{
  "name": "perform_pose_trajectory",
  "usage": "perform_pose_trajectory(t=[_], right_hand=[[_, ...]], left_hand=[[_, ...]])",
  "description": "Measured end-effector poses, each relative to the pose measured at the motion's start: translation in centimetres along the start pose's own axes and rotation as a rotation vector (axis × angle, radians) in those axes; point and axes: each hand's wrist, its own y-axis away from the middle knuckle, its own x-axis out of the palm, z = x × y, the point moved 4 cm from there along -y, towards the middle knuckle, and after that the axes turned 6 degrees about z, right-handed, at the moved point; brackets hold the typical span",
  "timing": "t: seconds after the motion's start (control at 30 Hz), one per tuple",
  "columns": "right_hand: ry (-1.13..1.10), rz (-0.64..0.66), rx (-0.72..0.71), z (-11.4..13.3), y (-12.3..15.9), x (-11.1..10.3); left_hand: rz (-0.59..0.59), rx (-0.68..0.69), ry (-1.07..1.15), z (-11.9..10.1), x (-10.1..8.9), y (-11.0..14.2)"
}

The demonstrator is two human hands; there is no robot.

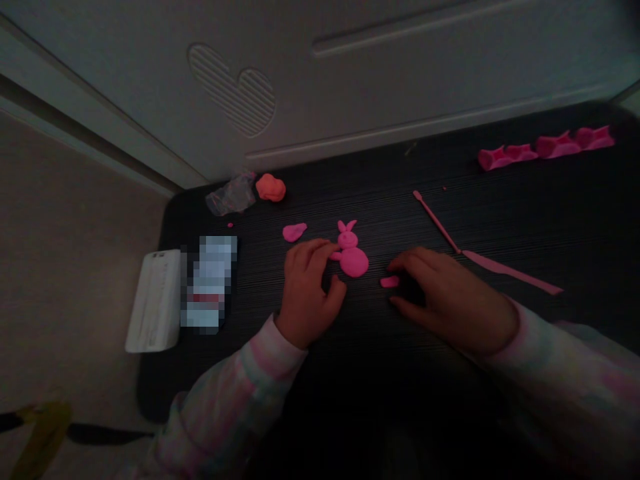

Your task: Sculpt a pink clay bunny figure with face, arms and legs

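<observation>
A flat pink modelling-clay rabbit point(354, 261) lies on the dark table, with two ears, a round head, a round body and one small arm on its left side. The fingertips of my left hand point(309, 283) are at that arm; its thumb stands apart from the fingers. To the right of the rabbit lies a small pink clay piece point(389, 282). My right hand point(440, 290) is spread around this piece, thumb and fingers apart; whether a fingertip touches it I cannot tell. Beyond my left hand rests a flattened pink clay lump point(295, 232).
An orange clay lump point(271, 188) sits by a crumpled clear wrapper point(233, 194). At left are a phone-like object with a pixelated face point(210, 283) and a white box point(154, 301). Two pink modelling tools point(510, 271) and a pink moulded strip point(547, 148) lie at right.
</observation>
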Motion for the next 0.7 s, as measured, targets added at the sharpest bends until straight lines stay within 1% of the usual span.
perform_pose_trajectory(t=[0.13, 0.33, 0.47, 0.7], right_hand=[[0.010, -0.012, -0.013, 0.2, -0.3, 0.3], [0.005, -0.096, -0.018, 0.7, -0.6, 0.8], [0.029, -0.120, -0.017, 0.9, -0.8, 1.3], [0.059, -0.121, -0.020, 0.8, -0.9, 1.3]], left_hand=[[0.053, -0.014, -0.023, -0.1, 0.2, -0.1], [0.020, -0.010, -0.006, 0.0, 0.1, 0.0], [0.004, 0.001, -0.008, 0.0, 0.1, 0.0], [0.028, 0.064, -0.055, -0.3, 0.4, 0.0]])
